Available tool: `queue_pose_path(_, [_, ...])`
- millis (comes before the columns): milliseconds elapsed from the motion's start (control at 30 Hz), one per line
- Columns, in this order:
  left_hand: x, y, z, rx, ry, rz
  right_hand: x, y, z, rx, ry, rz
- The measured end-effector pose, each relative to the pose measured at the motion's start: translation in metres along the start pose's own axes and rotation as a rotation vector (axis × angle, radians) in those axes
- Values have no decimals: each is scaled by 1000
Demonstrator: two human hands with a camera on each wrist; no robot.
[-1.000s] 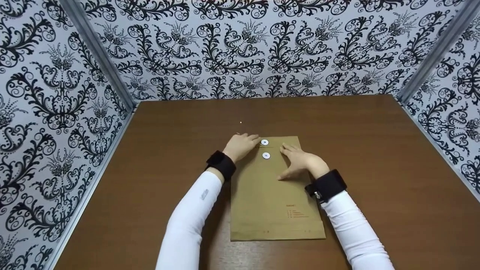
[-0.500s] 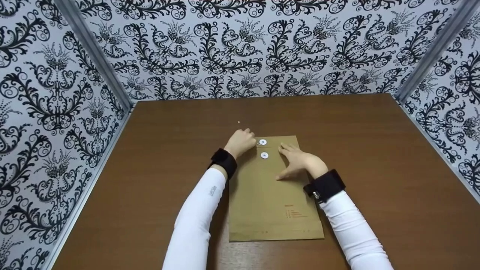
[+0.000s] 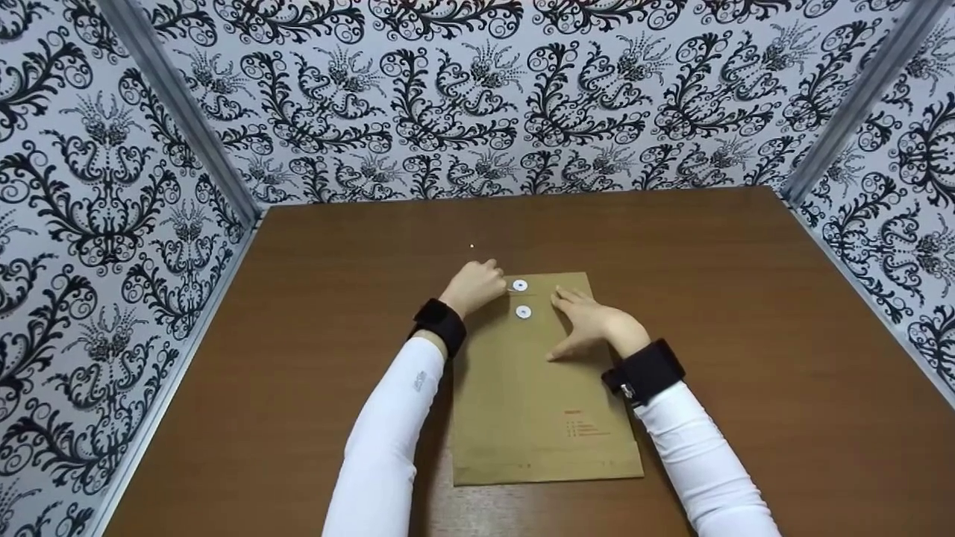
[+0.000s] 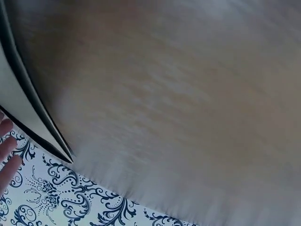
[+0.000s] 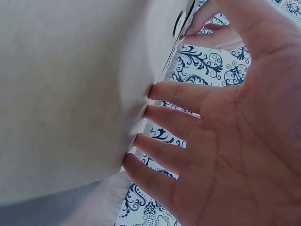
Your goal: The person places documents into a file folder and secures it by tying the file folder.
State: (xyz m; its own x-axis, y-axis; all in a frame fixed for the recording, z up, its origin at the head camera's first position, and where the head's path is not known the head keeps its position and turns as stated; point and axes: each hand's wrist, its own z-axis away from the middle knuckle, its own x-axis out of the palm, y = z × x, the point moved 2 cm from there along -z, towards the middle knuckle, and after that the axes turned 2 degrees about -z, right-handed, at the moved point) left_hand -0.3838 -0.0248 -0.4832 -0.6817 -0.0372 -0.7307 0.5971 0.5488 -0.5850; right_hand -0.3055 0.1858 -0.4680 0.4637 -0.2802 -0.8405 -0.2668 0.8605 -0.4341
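Note:
A brown paper document envelope [image 3: 522,403] lies flat on the table, with an upper white button [image 3: 520,285] and a lower white button [image 3: 523,312] near its top. At its upper left corner my left hand [image 3: 475,287] has its fingers curled and pinches a thin string [image 3: 512,289] that runs to the upper button. My right hand [image 3: 593,321] is spread over the right side of the envelope, fingertips pressing on it. The right wrist view shows its straight fingers [image 5: 169,96] touching the paper. Part of the envelope [image 4: 21,84] appears in the left wrist view.
The brown wooden table [image 3: 336,283] surrounds the envelope. Walls with a black scroll pattern [image 3: 448,97] close off the back and both sides. A tiny white speck [image 3: 471,246] lies beyond the left hand.
The left hand's fingers, earlier stretched toward the upper button, have curled in, and the hand has drawn slightly left of the button. The right hand stays put on the envelope.

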Motion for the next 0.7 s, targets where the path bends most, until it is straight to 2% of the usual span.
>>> queue_pose_path(167, [3, 0, 0, 23, -56, 25, 0, 0, 1, 6, -1, -5])
queue_pose_path(367, [3, -3, -3, 17, -141, 96, 1, 3, 3, 16, 1, -15])
queue_pose_path(433, [2, -3, -5, 15, -142, 111, 1, 3, 3, 22, -1, -23])
queue_pose_path(700, [1, -4, -4, 21, -71, 106, -1, 0, 1, 13, -11, -5])
